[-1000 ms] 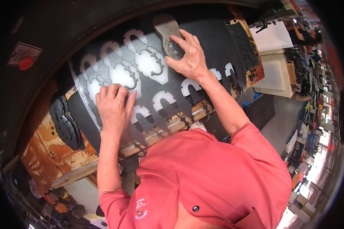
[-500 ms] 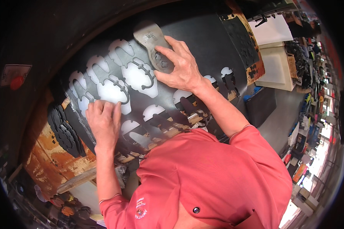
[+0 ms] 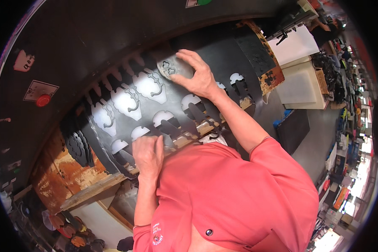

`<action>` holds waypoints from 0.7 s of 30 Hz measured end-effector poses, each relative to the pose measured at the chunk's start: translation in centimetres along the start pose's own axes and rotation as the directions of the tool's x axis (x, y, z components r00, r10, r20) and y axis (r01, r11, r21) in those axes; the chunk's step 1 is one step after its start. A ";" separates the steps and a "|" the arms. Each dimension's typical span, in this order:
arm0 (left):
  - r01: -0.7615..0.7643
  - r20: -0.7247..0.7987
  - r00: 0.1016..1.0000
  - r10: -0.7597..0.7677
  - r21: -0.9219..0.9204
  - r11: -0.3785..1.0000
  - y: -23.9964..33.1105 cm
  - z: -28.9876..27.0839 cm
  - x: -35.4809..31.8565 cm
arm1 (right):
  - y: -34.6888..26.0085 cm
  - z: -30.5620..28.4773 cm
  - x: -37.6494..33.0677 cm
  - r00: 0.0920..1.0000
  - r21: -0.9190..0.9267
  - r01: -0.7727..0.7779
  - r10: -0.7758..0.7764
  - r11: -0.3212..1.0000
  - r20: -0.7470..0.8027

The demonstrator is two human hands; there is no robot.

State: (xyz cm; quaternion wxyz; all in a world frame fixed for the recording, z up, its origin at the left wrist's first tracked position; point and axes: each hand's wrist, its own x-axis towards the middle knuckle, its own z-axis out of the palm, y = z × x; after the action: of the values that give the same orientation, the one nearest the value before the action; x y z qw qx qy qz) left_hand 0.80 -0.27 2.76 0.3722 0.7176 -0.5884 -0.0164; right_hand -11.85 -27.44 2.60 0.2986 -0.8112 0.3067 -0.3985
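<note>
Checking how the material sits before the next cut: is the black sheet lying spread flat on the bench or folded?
Spread flat. The black sheet lies open across the bench, cut-out holes showing, with the left hand and right hand pressing on it.

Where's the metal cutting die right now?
Head view, upper centre: the metal cutting die lies on the black sheet, under the right hand, beyond the cut-out holes.

The right hand [image 3: 199, 75] presses a grey cutting die [image 3: 172, 67] flat on a black sheet [image 3: 222, 54] full of cut-out holes. The left hand [image 3: 148, 154] rests on the sheet's near edge, over a worn wooden board [image 3: 84, 176]. White pads [image 3: 298, 84] lie to the right.
</note>
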 end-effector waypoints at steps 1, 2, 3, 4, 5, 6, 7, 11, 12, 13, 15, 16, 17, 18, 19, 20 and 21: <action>-0.003 -0.013 1.000 0.004 0.008 1.000 -0.3 0.1 -0.3 | -0.1 -0.7 0.1 0.999 0.058 -0.045 0.046 0.997 -0.026; -0.025 -0.062 0.998 0.026 0.004 1.000 -0.5 0.2 -0.4 | -0.2 -1.4 0.3 0.995 0.118 -0.085 0.092 0.989 -0.049; -0.017 -0.054 0.998 0.017 0.011 1.000 -0.6 0.1 -0.6 | -0.3 -2.3 0.6 0.986 0.054 0.035 -0.026 0.998 -0.164; -0.009 -0.032 0.999 0.010 0.025 1.000 -0.7 0.1 -0.7 | -0.5 -3.1 0.8 0.971 0.085 0.034 -0.013 0.996 -0.237; -0.019 -0.049 0.999 0.021 0.032 0.999 -0.8 0.0 -0.9 | -0.8 -3.9 1.2 0.961 0.133 0.031 0.007 0.991 -0.277; -0.009 -0.039 0.999 0.011 0.040 0.999 -0.7 -0.1 -1.0 | -1.1 -4.8 1.8 0.950 0.187 0.032 0.029 0.982 -0.312; -0.016 -0.051 0.998 0.019 0.052 0.999 -0.7 -0.1 -1.1 | -1.5 -5.7 2.2 0.939 0.161 0.051 0.008 0.986 -0.345; -0.008 -0.108 0.994 0.017 0.088 0.996 -0.7 0.2 -1.4 | -2.4 -8.2 5.1 0.904 0.031 0.193 -0.165 0.981 -0.394; 0.004 -0.120 0.993 0.008 0.093 0.996 -0.7 0.4 -1.4 | -2.3 -8.6 5.4 0.915 0.020 0.185 -0.165 0.983 -0.367; 0.008 -0.127 0.992 0.002 0.079 0.997 -0.6 0.4 -1.6 | -2.2 -9.1 4.7 0.911 -0.003 0.222 -0.208 0.975 -0.357; 0.031 -0.147 0.989 -0.018 0.081 0.996 -0.5 0.5 -1.7 | -1.6 -9.5 2.0 0.934 0.033 0.188 -0.169 0.982 -0.315; 0.046 -0.147 0.989 -0.034 0.079 0.996 -0.3 0.4 -1.8 | -1.2 -9.7 0.2 0.943 0.044 0.191 -0.170 0.981 -0.287; 0.066 -0.131 0.990 -0.054 0.087 0.994 -0.3 0.4 -1.8 | -0.8 -9.5 -1.6 0.949 0.010 0.159 -0.150 0.987 -0.276; 0.090 -0.117 0.990 -0.079 0.097 0.991 -0.2 0.4 -1.8 | -0.4 -9.2 -3.5 0.964 -0.021 0.090 -0.092 0.996 -0.251; 0.085 -0.110 0.991 -0.075 0.092 0.992 -0.1 0.4 -1.8 | 0.0 -8.5 -5.1 0.973 0.024 0.013 -0.007 1.000 -0.232; 0.088 -0.106 0.991 -0.078 0.087 0.992 -0.2 0.4 -1.8 | 0.4 -7.8 -6.4 0.971 0.058 -0.119 0.129 0.991 -0.201; 0.109 -0.093 0.991 -0.101 0.079 0.991 -0.1 0.4 -1.7 | 0.7 -7.5 -7.4 0.986 0.005 -0.036 0.037 0.999 -0.161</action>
State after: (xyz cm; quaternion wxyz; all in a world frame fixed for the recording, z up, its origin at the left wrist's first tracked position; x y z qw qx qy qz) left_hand 0.20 1.03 1.73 0.3660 0.7626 -0.5329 0.0205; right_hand -21.89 -24.28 2.41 0.2809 -0.7703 0.3442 -0.4574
